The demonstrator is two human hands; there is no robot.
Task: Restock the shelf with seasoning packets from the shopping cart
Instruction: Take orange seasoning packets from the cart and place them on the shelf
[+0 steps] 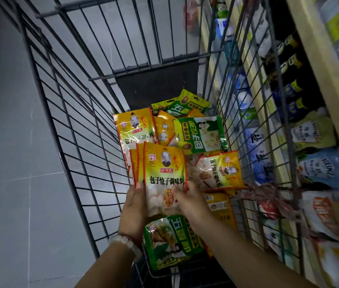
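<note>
Inside the wire shopping cart [66,113] I hold up a small stack of yellow seasoning packets [164,173]. My left hand [132,213] grips the stack's lower left edge from behind. On the lower right edge of the front packet, my right hand [189,202] pinches it with thumb on the face. Several more yellow and green packets [199,134] lie loose on the cart's floor beyond and below my hands. A green packet [170,242] lies just under my wrists.
The shelf [301,84] runs along the cart's right side, with dark bottles [289,65], blue-white bags [245,100] and pouches [318,165] seen through the wire. Grey tiled floor [8,163] lies to the left. The cart's far end panel [156,84] is dark.
</note>
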